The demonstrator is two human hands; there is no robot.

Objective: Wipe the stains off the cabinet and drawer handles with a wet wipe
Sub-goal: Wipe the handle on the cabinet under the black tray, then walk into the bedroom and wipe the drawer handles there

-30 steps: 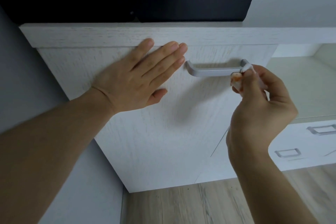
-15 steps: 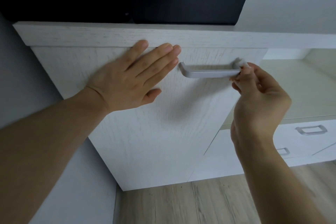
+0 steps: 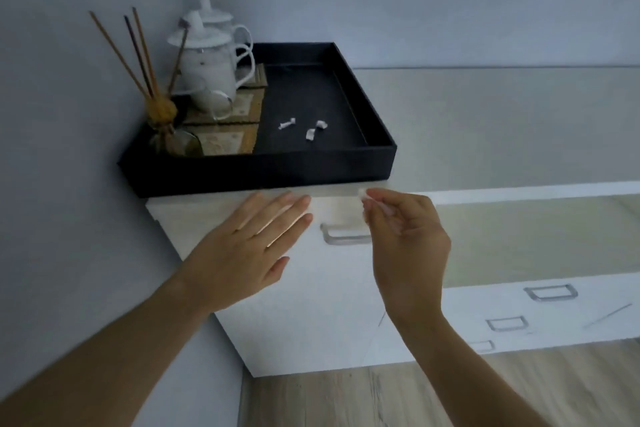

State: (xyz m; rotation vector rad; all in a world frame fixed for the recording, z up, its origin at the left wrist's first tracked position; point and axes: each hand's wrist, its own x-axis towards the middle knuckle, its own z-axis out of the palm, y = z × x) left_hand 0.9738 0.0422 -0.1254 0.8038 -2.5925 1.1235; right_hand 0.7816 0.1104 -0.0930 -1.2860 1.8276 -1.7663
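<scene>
A grey bar handle (image 3: 341, 238) runs across the top of the white cabinet door (image 3: 311, 315). My right hand (image 3: 405, 246) hovers above the handle's right end, lifted off it, pinching a small crumpled wet wipe (image 3: 362, 193) between thumb and fingertips. My left hand (image 3: 249, 250) is flat with fingers spread, over the door just left of the handle; contact with the door is unclear. Further drawer handles (image 3: 550, 293) (image 3: 507, 322) show low at the right.
A black tray (image 3: 263, 168) sits on the cabinet top, holding two white lidded cups (image 3: 207, 62), a reed diffuser (image 3: 166, 121), patterned coasters and three small white scraps (image 3: 310, 130). A grey wall stands at the left, a pale counter (image 3: 502, 121) stretches right, wood floor lies below.
The view has risen, revealing the tray's inside. My right hand with the wipe has lifted off the handle's right end. My left hand has shifted slightly on the door.
</scene>
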